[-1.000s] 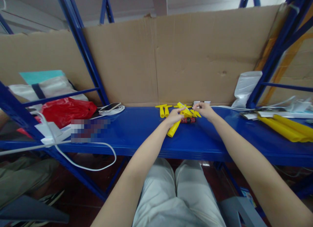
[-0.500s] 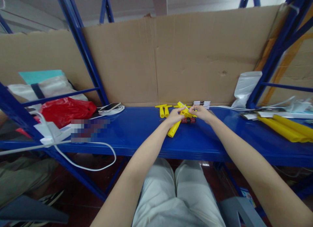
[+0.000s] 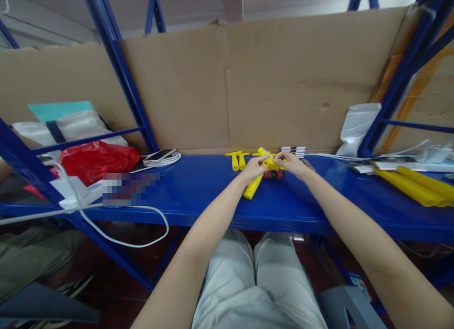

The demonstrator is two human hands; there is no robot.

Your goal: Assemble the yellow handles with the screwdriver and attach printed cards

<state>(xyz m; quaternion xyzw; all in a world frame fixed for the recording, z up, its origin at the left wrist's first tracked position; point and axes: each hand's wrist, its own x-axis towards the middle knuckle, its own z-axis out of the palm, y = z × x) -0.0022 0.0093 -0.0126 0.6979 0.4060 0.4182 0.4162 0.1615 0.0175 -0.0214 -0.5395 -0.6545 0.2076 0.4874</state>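
Observation:
My left hand [image 3: 255,169] is closed around a yellow tube [image 3: 251,188] that slants over the tabletop, its lower end toward me. A pale strip shows near the tube's upper end. Close on the right, my right hand [image 3: 289,162] bends its fingers into a pinch against a yellow part [image 3: 271,165] beside the tube. What lies between those fingertips is too small to make out. Beneath the hands rests a tool with a red and black handle [image 3: 275,175]. Yellow T-shaped pieces [image 3: 234,161] lie just left of my left hand.
Small white pieces with dark marks [image 3: 293,151] lie behind my right hand. Long yellow tubes [image 3: 413,187] lie at the right of the blue tabletop [image 3: 198,192]. A phone [image 3: 161,154], white cables and a red bag [image 3: 95,159] are at the left. Cardboard [image 3: 283,83] stands behind.
Both hands stay in almost the same place on the yellow tube and part. Only a very slight shift of the view shows.

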